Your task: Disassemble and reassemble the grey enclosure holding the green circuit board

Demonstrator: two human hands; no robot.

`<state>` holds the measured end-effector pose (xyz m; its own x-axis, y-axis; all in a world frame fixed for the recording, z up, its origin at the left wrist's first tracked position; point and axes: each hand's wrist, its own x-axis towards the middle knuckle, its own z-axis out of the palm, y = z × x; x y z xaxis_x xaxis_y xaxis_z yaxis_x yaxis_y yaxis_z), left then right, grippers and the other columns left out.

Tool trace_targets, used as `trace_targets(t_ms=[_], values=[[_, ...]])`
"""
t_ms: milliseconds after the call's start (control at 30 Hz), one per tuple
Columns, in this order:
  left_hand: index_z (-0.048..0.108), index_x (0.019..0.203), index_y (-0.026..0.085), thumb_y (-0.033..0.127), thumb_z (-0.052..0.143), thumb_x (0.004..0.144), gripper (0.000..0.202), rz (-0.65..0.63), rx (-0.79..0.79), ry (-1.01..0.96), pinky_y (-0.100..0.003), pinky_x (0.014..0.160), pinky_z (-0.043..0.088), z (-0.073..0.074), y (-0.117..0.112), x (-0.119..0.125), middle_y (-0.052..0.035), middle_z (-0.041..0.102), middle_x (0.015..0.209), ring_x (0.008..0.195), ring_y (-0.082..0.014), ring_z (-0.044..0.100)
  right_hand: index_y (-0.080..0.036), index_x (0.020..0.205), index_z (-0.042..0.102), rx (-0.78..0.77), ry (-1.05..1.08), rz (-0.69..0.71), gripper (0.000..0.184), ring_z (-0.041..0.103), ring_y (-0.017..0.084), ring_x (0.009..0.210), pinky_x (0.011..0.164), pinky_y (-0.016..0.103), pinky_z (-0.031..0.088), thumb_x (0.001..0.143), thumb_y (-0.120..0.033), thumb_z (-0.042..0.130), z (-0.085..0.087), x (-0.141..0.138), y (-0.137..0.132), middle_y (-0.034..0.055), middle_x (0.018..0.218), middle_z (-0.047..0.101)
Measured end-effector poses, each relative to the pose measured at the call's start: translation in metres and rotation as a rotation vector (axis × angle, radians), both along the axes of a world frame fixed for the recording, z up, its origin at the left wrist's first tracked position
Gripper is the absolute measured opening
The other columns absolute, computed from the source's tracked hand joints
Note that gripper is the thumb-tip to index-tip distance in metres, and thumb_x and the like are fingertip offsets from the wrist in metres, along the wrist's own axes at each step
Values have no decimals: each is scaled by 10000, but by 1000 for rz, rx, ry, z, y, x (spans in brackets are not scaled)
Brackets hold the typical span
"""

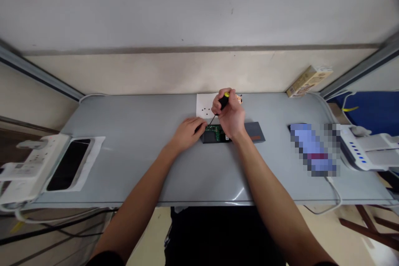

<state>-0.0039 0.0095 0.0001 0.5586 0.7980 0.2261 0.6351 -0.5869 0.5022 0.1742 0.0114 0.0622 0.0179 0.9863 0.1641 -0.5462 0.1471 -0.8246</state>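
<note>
In the head view, my right hand (230,114) is wrapped round a black screwdriver (223,101) with a yellow end. Its thin shaft slants down and left to the green circuit board (217,129) of a dark, flat, opened electronic device (213,137). My left hand (188,133) is closed at the left end of this device, its fingertips on the edge close to the screwdriver's tip. A grey flat part with an orange mark (255,137) extends to the right, partly behind my right wrist. Whether it joins the device is hidden.
White paper (202,104) with several small dark screws lies behind my hands. A phone (70,164) and a power strip (34,162) are at left. At right are a blurred-out phone (311,147) on a cable, another power strip (358,149) and a box (308,81) by the wall.
</note>
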Motion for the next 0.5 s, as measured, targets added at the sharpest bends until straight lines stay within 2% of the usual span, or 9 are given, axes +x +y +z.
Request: trace_targets(t_ms=[500], values=[[642,995,201,359,385,1076,312,3,-10,-11,-386,912,488,0,1,-1,-51,712,956,905,-203,654,-254,830,516,7,4,6,454,369,124,550,520,269,380,945,-693,500,-2,-1,0,-28,653,394]])
